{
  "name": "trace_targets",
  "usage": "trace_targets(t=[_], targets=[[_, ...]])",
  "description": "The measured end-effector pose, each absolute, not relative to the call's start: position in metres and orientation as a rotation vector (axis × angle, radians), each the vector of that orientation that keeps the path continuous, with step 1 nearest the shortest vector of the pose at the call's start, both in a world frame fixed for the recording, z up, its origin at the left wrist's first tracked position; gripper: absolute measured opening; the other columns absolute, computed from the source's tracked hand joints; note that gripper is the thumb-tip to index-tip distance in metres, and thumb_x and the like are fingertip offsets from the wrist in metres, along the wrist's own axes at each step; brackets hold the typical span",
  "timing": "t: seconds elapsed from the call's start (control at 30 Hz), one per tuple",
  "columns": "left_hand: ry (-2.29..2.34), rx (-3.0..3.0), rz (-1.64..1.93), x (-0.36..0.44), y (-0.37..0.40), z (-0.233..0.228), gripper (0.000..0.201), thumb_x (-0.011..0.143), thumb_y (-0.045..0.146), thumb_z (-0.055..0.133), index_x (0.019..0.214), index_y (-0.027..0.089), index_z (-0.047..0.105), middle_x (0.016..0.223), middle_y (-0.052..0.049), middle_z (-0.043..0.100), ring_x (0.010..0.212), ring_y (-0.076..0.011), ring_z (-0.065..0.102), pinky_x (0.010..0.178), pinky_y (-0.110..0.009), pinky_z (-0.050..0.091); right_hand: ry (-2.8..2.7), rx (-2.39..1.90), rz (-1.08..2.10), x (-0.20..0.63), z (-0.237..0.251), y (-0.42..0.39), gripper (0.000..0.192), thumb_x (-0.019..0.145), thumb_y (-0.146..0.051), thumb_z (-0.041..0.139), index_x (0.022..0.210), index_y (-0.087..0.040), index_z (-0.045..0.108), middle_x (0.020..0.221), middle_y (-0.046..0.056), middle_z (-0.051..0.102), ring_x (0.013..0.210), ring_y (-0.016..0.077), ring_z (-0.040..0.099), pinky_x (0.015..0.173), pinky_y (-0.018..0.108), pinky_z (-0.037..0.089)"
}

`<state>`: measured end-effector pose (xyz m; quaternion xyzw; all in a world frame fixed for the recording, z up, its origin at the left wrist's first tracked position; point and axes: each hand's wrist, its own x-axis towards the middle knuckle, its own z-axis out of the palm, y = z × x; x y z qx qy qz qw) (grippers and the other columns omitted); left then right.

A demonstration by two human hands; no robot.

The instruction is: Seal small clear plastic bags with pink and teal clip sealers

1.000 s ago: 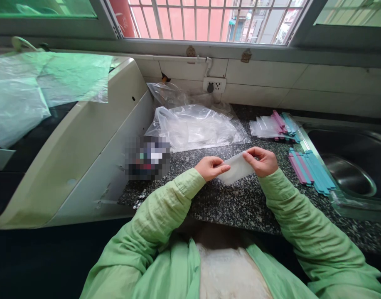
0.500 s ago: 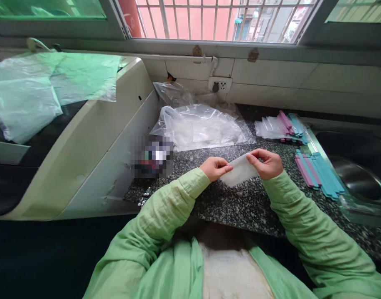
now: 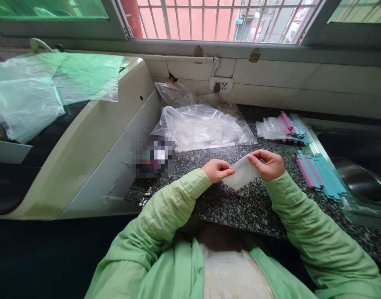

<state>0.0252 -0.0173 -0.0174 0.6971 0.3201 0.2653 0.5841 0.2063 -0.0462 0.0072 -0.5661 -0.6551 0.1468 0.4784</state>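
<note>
A small translucent plastic bag [image 3: 241,174] is stretched between my two hands above the speckled counter [image 3: 221,209]. My left hand [image 3: 217,170] pinches its left corner between thumb and fingers. At the upper right edge, my right hand [image 3: 269,164] grips it the same way. Behind my hands lies a large clear plastic bag [image 3: 205,126] with whitish contents. To the right, pink and blue flat strips [image 3: 325,176] lie side by side. Farther back, small clear bags [image 3: 273,127] lie with more pink and blue strips [image 3: 298,126] at their right end.
A metal sink [image 3: 361,178] borders the counter on the right. On the left stands a large cream-coloured machine [image 3: 115,120] with plastic sheeting [image 3: 56,79] over its top. A blurred-out object [image 3: 154,155] sits beside it. The wall holds a power socket [image 3: 221,85] below the barred window.
The small bag has tilted a little, and more of its face shows. Both hands keep their pinch on it. The whole view has shifted very slightly.
</note>
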Motion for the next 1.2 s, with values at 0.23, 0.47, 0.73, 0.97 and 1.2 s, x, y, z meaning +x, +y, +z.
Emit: trace_targets(t=[0.23,0.47,0.73,0.97,1.2], targets=[[0.683,1.587,0.471,0.0259,-0.0196,-0.0179,0.027,0.064,0.035,0.063,0.057,0.010,0.056,0.049,0.004,0.045,0.047,-0.0042,0.036,0.044,-0.018,0.027,-1.672,-1.342,0.392,0.2037,0.0141,-0.0511,0.019,0.070,-0.035,0.058,0.061,-0.018,0.059,0.056,0.000,0.060,0.050,0.0111,0.052,0.052,0.025,0.047],[0.661,1.635,0.426,0.0241,-0.0206,-0.0183,0.028,0.066,0.037,0.062,0.065,0.009,0.059,0.052,0.004,0.046,0.049,-0.0039,0.037,0.045,-0.017,0.028,-1.706,-1.320,0.341,0.2039,0.0150,-0.0530,0.019,0.071,-0.035,0.059,0.062,-0.017,0.059,0.057,0.000,0.060,0.051,0.0106,0.053,0.053,0.025,0.048],[0.675,1.617,0.669,0.0267,-0.0198,-0.0175,0.039,0.063,0.047,0.061,0.064,0.009,0.059,0.054,0.002,0.048,0.051,-0.0055,0.039,0.048,-0.019,0.031,-1.741,-1.281,0.334,0.1992,0.0126,-0.0528,0.019,0.070,-0.033,0.059,0.061,-0.017,0.059,0.056,0.000,0.061,0.050,0.0095,0.053,0.051,0.022,0.046],[0.655,1.631,0.665,0.0264,-0.0196,-0.0160,0.037,0.062,0.046,0.063,0.062,0.009,0.061,0.056,0.000,0.051,0.053,-0.0064,0.043,0.049,-0.019,0.034,-1.719,-1.273,0.314,0.2013,0.0110,-0.0511,0.019,0.070,-0.033,0.058,0.060,-0.017,0.059,0.054,0.000,0.060,0.049,0.0095,0.052,0.049,0.022,0.045],[0.656,1.653,0.606,0.0260,-0.0194,-0.0185,0.035,0.064,0.044,0.062,0.061,0.009,0.059,0.053,0.001,0.049,0.051,-0.0056,0.040,0.047,-0.019,0.031,-1.753,-1.292,0.337,0.1979,0.0178,-0.0548,0.017,0.070,-0.030,0.058,0.059,-0.017,0.058,0.055,0.000,0.060,0.050,0.0098,0.053,0.050,0.022,0.045]])
